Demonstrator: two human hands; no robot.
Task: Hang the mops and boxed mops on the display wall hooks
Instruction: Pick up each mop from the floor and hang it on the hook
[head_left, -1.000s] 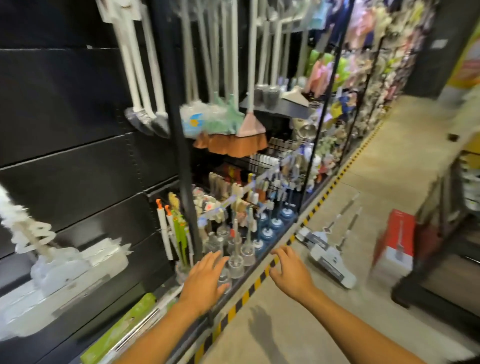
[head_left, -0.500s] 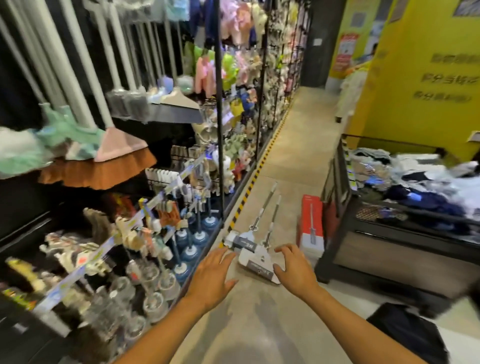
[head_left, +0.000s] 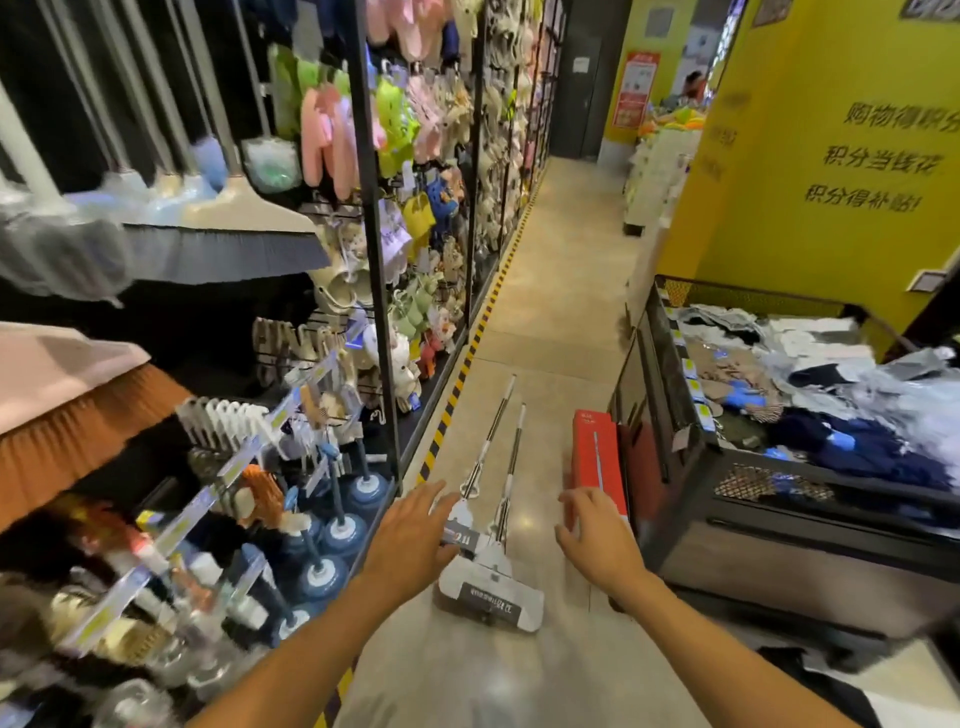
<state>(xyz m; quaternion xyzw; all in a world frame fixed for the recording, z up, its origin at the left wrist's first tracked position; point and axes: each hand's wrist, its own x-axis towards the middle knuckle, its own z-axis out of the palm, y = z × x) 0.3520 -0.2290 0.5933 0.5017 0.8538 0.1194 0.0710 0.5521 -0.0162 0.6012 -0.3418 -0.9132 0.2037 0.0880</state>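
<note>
Two flat mops lie side by side on the aisle floor, metal handles pointing away from me. The nearer mop head (head_left: 491, 590) is white with a printed label; the second mop head (head_left: 464, 522) lies just left of it. A red boxed mop (head_left: 597, 457) leans against a black bin on the right. My left hand (head_left: 410, 540) hovers with fingers spread over the left mop head, holding nothing. My right hand (head_left: 597, 543) is open, fingers loosely spread, just in front of the red box.
The display wall on the left carries hanging brooms (head_left: 223, 244), slippers and toys, with blue plungers (head_left: 324, 571) low down. A yellow-and-black stripe (head_left: 457, 384) edges the shelving. A black bin of clothing (head_left: 779, 519) stands on the right.
My view has swung right, from the shelf wall to the aisle floor. Both hands have moved from the shelf edge out over the mops and the red box.
</note>
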